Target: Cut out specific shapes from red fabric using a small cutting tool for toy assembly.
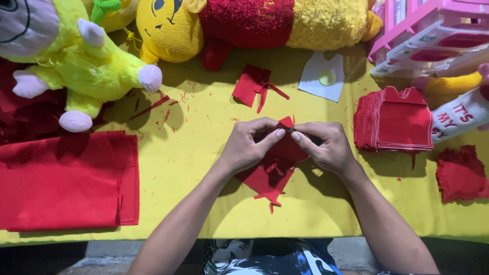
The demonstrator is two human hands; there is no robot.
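Observation:
Both of my hands meet over a small piece of red felt (272,170) lying on the yellow cloth-covered table (188,153). My left hand (249,145) pinches its upper edge between thumb and fingers. My right hand (326,147) grips the same edge from the right, with a thin dark tool partly hidden inside the fingers; I cannot tell what it is. Cut strips hang from the felt's lower end.
A stack of cut red felt shirt shapes (395,122) lies at right, a folded red cloth (69,181) at left, and red offcuts (254,84) with a white paper template (322,76) behind. Plush toys (86,61) line the back; a pink rack (433,30) stands at top right.

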